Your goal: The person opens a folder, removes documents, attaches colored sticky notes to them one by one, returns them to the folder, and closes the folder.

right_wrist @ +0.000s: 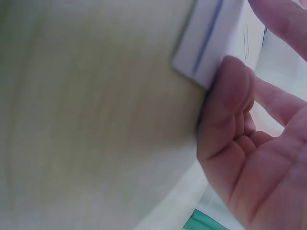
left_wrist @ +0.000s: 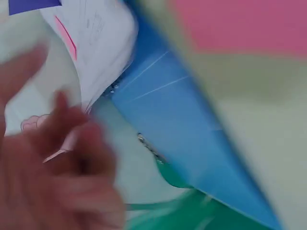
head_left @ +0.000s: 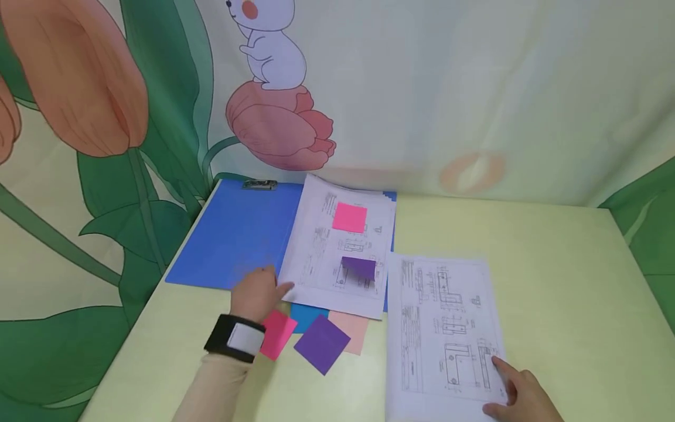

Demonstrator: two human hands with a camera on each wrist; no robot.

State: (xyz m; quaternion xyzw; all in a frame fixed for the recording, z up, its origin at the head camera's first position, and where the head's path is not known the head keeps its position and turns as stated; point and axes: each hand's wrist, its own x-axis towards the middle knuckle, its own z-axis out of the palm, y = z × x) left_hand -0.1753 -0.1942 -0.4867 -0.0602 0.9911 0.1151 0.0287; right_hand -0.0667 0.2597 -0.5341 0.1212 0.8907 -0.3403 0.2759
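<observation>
My left hand hovers beside the left edge of a paper stack printed with technical drawings, over the lower part of an opened blue folder. In the left wrist view its fingers are blurred, loosely bent and hold nothing. My right hand grips the lower right edge of a separate printed drawing sheet. The right wrist view shows its curled fingers against the paper's corner. A pink sticky note and a purple one, its edge lifted, are on the stack.
Below the folder lie a pink note, a blue note, a purple note and a pale peach note. The folder has a metal clip at its top. A printed curtain hangs behind the pale table.
</observation>
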